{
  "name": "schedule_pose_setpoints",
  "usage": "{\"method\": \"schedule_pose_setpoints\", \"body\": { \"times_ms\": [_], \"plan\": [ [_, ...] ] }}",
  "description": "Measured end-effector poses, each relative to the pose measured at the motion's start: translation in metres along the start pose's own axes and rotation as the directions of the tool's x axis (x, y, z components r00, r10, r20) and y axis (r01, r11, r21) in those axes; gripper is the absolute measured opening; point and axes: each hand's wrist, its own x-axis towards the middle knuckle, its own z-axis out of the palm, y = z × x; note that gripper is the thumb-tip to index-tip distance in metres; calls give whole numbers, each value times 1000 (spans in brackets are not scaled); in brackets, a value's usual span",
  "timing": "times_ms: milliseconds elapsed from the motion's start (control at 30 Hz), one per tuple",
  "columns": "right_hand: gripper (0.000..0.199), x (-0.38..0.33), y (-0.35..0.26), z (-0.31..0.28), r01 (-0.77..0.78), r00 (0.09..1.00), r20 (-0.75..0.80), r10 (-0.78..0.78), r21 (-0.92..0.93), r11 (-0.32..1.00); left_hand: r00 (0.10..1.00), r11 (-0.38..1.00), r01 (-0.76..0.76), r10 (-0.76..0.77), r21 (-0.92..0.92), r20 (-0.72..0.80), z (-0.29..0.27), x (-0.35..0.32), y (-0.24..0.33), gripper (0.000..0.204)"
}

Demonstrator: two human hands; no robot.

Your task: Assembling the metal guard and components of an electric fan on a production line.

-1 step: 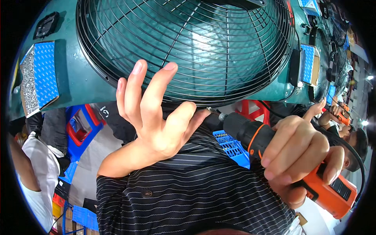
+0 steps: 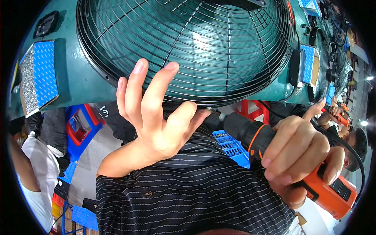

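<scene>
Left hand (image 2: pixel 156 121) raised at centre frame, palm open, fingers (image 2: pixel 135 84) spread and upright; fingertips rest against the lower rim of the black wire fan guard (image 2: pixel 188 43), thumb tip beside the driver bit. Right hand (image 2: pixel 297 152) at lower right, fingers wrapped tight around the grip of an orange-and-black power screwdriver (image 2: pixel 282 156). The tool points toward upper left; its bit meets the bottom edge of the guard at centre frame. The guard sits on a teal fan housing (image 2: pixel 78 82) filling the upper frame. Blue-and-silver patterned plates (image 2: pixel 39 76) on the housing, upper left and upper right. A black cord trails from the tool at the right edge. Another person's hands at far right hold a similar orange tool (image 2: pixel 341 117).
</scene>
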Motion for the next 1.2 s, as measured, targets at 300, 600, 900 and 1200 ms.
{"method": "schedule_pose_setpoints", "body": {
  "times_ms": [300,600,900,1200],
  "plan": [
    [50,8,5,3,-72,995,71,74,-27,997,996,1000,-28,28,-5,81,-12,5,-9,44],
    [51,1,-2,25,-123,992,-14,123,-225,967,980,995,-75,61,68,192,-30,13,-44,71],
    [47,4,4,33,-99,993,-87,79,-252,963,986,994,-89,78,68,147,-29,11,-44,65],
    [44,13,9,31,-81,996,26,87,-178,981,985,995,-87,79,48,152,-28,10,-45,64]
  ]
}}
